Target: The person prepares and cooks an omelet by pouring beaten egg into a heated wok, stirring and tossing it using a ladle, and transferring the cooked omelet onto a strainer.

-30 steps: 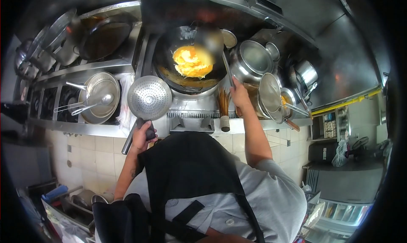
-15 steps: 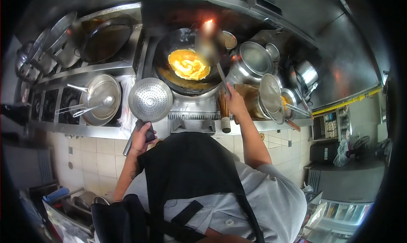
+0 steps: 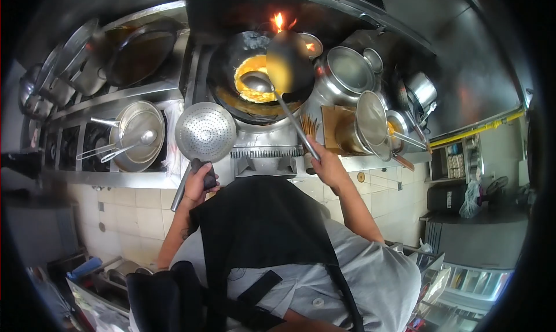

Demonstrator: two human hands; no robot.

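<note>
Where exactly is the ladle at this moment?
In the head view, the ladle is at upper centre, stretching from the right hand into the wok, with its round end over the yellow food.

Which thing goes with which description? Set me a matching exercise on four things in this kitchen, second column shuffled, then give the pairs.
Things
1. Ladle
2. Egg
3. Skimmer
4. Flames

Descriptions
A. Beyond the far edge of the wok
B. Silvery, dotted with holes
C. Held in the right hand
D. Yellow, inside the wok

Pairs: 1-C, 2-D, 3-B, 4-A
</note>
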